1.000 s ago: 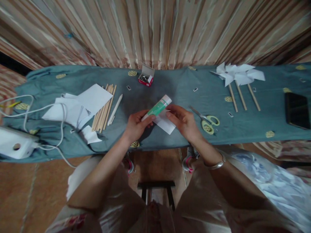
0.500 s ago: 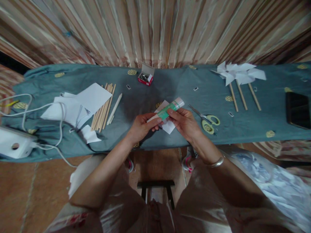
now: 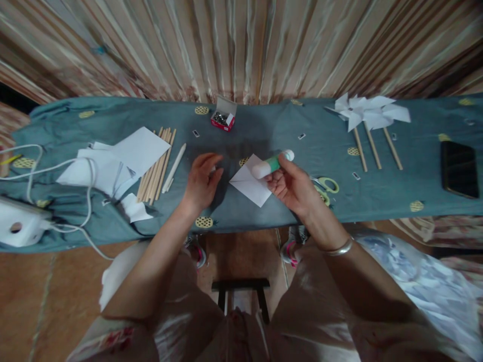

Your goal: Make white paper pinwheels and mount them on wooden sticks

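Observation:
My right hand [image 3: 292, 188] is closed round a glue stick [image 3: 273, 163] with a green label, held tilted just above the right part of a white paper square [image 3: 251, 188] that has crease lines. To the left of the paper, my left hand [image 3: 204, 181] is raised over the cloth, fingers curled and thumb near the fingertips. Something small and whitish shows between them, too blurred to name. Green-handled scissors [image 3: 329, 185] lie partly hidden behind my right hand.
On the cloth-covered table [image 3: 381, 201] are an open red box [image 3: 223, 119] of small metal pieces, wooden sticks [image 3: 156, 168], a white pen [image 3: 175, 166], paper sheets [image 3: 141, 151], a cabled white device [image 3: 22, 221], paper pinwheels [image 3: 372, 113] on sticks and a black phone [image 3: 460, 168].
My left hand has come off the glue stick and moved left. My right hand has moved slightly right with the glue stick, uncovering more of the paper square.

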Tool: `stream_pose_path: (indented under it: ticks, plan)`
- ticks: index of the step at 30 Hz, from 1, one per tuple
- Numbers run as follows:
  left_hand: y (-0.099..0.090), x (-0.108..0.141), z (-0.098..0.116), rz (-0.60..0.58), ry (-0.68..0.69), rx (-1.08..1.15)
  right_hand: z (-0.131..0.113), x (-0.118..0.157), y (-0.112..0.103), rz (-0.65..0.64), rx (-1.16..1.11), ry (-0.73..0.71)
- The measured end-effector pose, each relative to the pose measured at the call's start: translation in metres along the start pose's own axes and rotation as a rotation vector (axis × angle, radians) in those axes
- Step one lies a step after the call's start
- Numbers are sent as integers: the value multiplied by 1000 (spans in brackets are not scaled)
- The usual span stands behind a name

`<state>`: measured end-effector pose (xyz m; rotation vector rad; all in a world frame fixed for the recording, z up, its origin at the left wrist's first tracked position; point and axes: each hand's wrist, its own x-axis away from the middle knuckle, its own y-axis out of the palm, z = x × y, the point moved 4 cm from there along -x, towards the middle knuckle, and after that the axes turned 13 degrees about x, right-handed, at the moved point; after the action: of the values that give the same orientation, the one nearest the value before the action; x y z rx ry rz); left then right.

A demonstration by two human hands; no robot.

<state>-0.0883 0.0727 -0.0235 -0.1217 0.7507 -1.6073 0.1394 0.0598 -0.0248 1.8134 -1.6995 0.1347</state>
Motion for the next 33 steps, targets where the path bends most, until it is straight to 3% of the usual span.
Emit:
stream_pose_path:
  ticks: [7, 11, 16, 18, 21, 24, 28, 33]
  plan:
    - [4, -1, -11, -66, 73, -205, -7, 5, -5, 25, -17, -60]
    - [-2, 1, -12, -43, 74, -271, -11, 5, -13, 67, 14, -115]
    - [-1, 7, 11, 26, 174, -330, -14, 7, -21, 107, 113, -180]
    - [10, 12, 27, -32, 219, -306, -16, 8, -21, 121, 172, -218]
    - [38, 25, 47, -230, 325, -261, -20, 9, -20, 150, 286, -291]
    - [57, 33, 52, -336, 293, -260, -23, 10, -18, 196, 416, -378]
    - [64, 35, 50, -416, 240, -253, -23, 11, -15, 260, 640, -469]
    - [63, 34, 51, -434, 229, -231, -21, 14, -8, 291, 855, -534]
